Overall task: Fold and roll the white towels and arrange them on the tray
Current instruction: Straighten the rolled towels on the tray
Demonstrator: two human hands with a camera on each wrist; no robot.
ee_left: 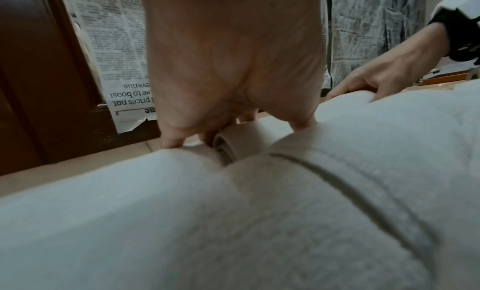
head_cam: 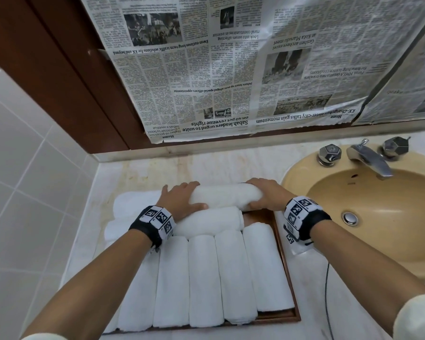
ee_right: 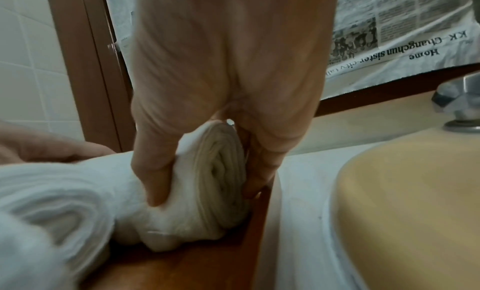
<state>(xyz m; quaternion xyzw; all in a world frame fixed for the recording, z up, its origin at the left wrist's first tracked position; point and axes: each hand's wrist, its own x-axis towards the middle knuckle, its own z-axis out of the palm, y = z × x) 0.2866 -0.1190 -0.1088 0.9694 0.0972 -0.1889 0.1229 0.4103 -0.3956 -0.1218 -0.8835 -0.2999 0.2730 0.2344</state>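
A rolled white towel point(head_cam: 227, 195) lies crosswise at the far end of the wooden tray point(head_cam: 288, 278). My left hand point(head_cam: 190, 196) grips its left end, fingers over the far side and thumb on the near side. My right hand point(head_cam: 258, 193) grips its right end. In the right wrist view the right hand point(ee_right: 207, 177) wraps the spiral end of the towel point(ee_right: 223, 196) just above the tray point(ee_right: 207, 263). In the left wrist view the left hand point(ee_left: 233, 120) curls over the towel's other end point(ee_left: 233, 149). A second crosswise roll point(head_cam: 211, 222) lies just in front. Several lengthwise rolls point(head_cam: 204, 278) fill the near part.
Folded white towels point(head_cam: 133, 204) lie on the counter left of the tray. A beige sink point(head_cam: 378, 217) with a chrome faucet point(head_cam: 368, 160) sits at the right. Newspaper point(head_cam: 231, 69) covers the wall behind. A tiled wall point(head_cam: 22, 192) closes the left side. A thin cable point(head_cam: 326, 290) hangs from my right wrist.
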